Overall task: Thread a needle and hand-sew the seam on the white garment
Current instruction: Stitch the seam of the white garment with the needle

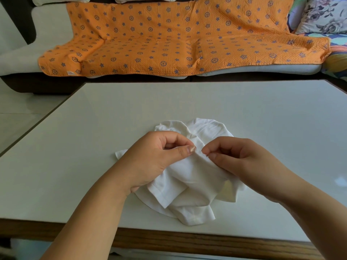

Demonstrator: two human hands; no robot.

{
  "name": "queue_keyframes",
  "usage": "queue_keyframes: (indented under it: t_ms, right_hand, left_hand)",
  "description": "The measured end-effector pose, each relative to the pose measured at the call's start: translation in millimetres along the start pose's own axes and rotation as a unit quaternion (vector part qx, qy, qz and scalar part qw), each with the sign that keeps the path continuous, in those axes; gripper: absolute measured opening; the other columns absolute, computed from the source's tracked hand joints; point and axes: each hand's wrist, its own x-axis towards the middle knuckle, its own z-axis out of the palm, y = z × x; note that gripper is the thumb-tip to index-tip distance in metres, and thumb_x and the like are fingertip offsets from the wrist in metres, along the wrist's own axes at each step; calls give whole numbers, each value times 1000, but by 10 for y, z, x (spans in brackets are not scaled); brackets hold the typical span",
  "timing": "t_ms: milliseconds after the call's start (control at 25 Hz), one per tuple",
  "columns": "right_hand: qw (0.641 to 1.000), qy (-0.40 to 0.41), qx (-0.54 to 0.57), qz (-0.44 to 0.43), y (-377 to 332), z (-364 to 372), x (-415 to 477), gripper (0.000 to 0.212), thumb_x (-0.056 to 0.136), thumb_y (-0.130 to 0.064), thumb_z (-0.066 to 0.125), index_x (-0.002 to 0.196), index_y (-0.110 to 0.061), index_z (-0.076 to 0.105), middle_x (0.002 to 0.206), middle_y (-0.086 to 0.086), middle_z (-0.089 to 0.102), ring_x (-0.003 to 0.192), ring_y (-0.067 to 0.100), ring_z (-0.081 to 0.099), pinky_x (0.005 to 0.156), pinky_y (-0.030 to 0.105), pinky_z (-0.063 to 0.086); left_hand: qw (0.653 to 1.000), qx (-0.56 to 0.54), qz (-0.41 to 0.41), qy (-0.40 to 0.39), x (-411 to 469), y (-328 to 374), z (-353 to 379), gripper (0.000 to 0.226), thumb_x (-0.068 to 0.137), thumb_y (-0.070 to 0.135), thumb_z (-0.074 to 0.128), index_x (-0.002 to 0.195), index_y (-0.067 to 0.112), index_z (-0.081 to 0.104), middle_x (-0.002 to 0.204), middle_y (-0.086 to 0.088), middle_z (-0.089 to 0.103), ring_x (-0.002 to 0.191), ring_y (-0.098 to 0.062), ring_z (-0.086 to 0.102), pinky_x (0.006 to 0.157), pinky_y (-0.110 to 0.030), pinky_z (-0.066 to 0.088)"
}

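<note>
While the orange blanket (169,38) drapes the sofa (47,21) beyond, the worktop (84,147) carries the crumpled white garment (191,184) near its front edge, well apart from the left, right and far edges. The garment's long axis runs from that front edge away from the person. The left hand (154,158) and right hand (242,158) each tighten their grip into a pinch on a raised fold at mid-garment, fingertips almost meeting.

Table (187,102): white top, wood-edged | sofa (47,19): draped with orange star-patterned blanket (169,38) | floral cushion (326,14): set at right
</note>
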Motion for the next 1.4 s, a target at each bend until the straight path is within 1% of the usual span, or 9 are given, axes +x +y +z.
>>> queue_keyframes:
  t_ms: [320,560,720,840,1000,1080,1200,1320,1400]
  right_hand:
    - [999,-7,50,-6,4,8,-4,19,95,-19,58,87,-29,73,92,18,66,77,18,56,75,35,44]
    - [997,-18,78,-17,8,22,2,20,94,-14,59,85,-25,73,80,-3,72,75,7,65,70,22,51]
    - [994,13,104,-17,22,69,17,15,89,-12,65,83,-25,67,81,8,72,74,17,66,71,34,51]
    - [993,30,117,-13,40,66,34,18,87,-10,68,86,-27,62,79,5,71,74,21,65,72,44,48]
    - [994,12,110,-3,46,42,31,16,91,-10,64,101,-23,62,83,4,73,81,23,65,91,53,49]
    - [996,19,90,-12,33,42,18,20,93,-5,59,104,-23,61,85,5,74,82,22,66,94,50,49]
    - [997,29,54,-37,-3,55,-18,23,93,-6,56,99,-27,64,84,6,74,78,20,68,86,42,54]
    - [997,33,28,-71,-27,92,-58,10,91,-19,66,91,-28,69,82,3,74,77,23,68,76,37,54]
    - [994,59,-22,-85,-9,140,-66,5,84,-27,71,87,-31,70,80,-7,74,75,9,70,72,23,54]
  left_hand:
    - [1000,-12,3,-9,-9,-1,-3,7,85,23,69,87,24,76,86,9,76,86,0,69,76,-11,48]
    - [999,-36,0,-16,6,-10,47,11,77,29,70,85,23,75,84,7,76,86,-2,70,78,-13,50]
    - [999,-40,-16,-18,28,-34,66,4,84,19,71,84,20,75,86,2,76,88,-8,71,84,-22,52]
    - [999,-30,-18,-20,23,-44,85,8,86,15,70,83,21,75,85,3,76,87,-7,71,83,-22,52]
    - [999,-36,-17,-7,26,-33,92,6,84,13,71,83,17,74,81,5,76,81,-3,70,75,-13,51]
    - [999,-29,-14,-5,28,-34,102,3,81,16,74,81,19,75,81,6,76,81,-2,70,75,-13,50]
    - [1000,-17,-18,-9,27,-40,118,9,75,27,76,81,20,77,85,1,77,87,-9,71,84,-22,53]
    - [999,-16,-37,-2,36,-61,125,7,81,22,76,86,17,77,87,0,77,91,-14,72,90,-29,53]
    - [999,-11,-48,1,37,-74,139,4,84,18,74,86,17,77,87,1,77,91,-13,72,93,-32,53]
